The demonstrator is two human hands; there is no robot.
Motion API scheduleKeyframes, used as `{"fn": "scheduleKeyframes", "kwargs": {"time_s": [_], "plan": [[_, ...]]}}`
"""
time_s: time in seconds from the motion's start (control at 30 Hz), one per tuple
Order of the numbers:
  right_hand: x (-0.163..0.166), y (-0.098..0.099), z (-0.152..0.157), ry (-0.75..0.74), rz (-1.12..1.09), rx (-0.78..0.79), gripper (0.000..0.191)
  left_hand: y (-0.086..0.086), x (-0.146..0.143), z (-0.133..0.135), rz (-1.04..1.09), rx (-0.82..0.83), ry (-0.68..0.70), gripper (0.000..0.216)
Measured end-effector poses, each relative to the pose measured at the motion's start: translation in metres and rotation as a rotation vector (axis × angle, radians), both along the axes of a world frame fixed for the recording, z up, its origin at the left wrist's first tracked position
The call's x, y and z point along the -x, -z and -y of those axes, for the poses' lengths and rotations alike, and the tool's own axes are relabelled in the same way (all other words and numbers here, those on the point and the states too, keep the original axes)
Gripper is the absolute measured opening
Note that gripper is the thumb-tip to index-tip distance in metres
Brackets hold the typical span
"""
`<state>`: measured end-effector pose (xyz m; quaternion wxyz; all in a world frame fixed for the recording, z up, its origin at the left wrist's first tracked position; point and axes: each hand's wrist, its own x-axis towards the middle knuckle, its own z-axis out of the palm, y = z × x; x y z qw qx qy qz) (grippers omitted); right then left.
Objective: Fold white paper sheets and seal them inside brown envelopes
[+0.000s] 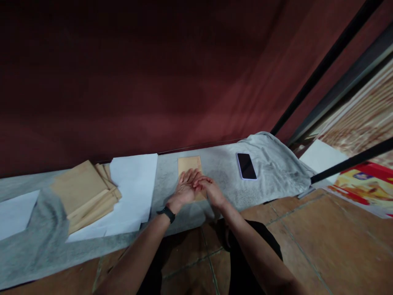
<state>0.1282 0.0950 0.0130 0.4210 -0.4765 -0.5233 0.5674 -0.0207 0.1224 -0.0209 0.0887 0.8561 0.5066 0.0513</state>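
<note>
A dark red wall (147, 86) fills the upper part of the frame, above a floor of brown tiles (325, 237) at bottom right. Between them, a bench draped in grey cloth (221, 170) runs from the left edge to right of centre, its covering rumpled at the right end. Black bars (325, 61) slant across the right side, and printed packaging in red and yellow (365, 186) lies at lower right. Left of centre, white sheets (135, 188) are spread on the cloth, partly beneath a pile of brown paper pieces (82, 184); another white sheet (15, 213) lies at far left. At centre, a single brown paper piece (187, 162) lies flat on the bench, partly hidden by two bare hands. The left hand (184, 189) is palm up, its fingers loosely spread; the right hand (211, 191) comes in from the right, its fingers bent and meeting the left hand's, though whether they pinch anything cannot be told. A phone (246, 166), dark screen up, rests right of centre. A black wristband (168, 213) circles the left wrist.
</note>
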Motion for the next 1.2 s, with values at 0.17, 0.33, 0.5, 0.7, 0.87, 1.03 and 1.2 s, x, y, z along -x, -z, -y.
{"fn": "scheduleKeyframes", "kwargs": {"time_s": [0.17, 0.33, 0.5, 0.7, 0.87, 1.03, 1.2], "plan": [[0.004, 0.015, -0.007, 0.244, 0.105, -0.116, 0.03, -0.003, -0.004, 0.031, 0.045, -0.01, -0.031, 0.055], [0.004, 0.021, -0.011, 0.26, 0.329, -0.166, 0.036, -0.005, -0.001, 0.057, 0.069, -0.024, 0.036, 0.053], [0.003, 0.027, -0.009, 0.225, 0.388, -0.221, 0.04, -0.013, 0.003, 0.079, 0.071, -0.05, 0.128, 0.05], [0.001, 0.036, -0.008, 0.032, 0.515, -0.367, 0.044, -0.018, 0.006, 0.096, 0.096, -0.061, 0.226, 0.05], [0.007, 0.036, -0.01, -0.199, 0.86, -0.52, 0.045, -0.015, 0.009, 0.098, 0.118, -0.038, 0.271, 0.054], [0.018, 0.032, -0.014, -0.25, 1.095, -0.552, 0.048, -0.018, 0.011, 0.099, 0.157, -0.016, 0.29, 0.059], [0.03, 0.034, -0.025, -0.102, 1.225, -0.602, 0.047, -0.024, 0.017, 0.097, 0.218, 0.078, 0.341, 0.069]]}}
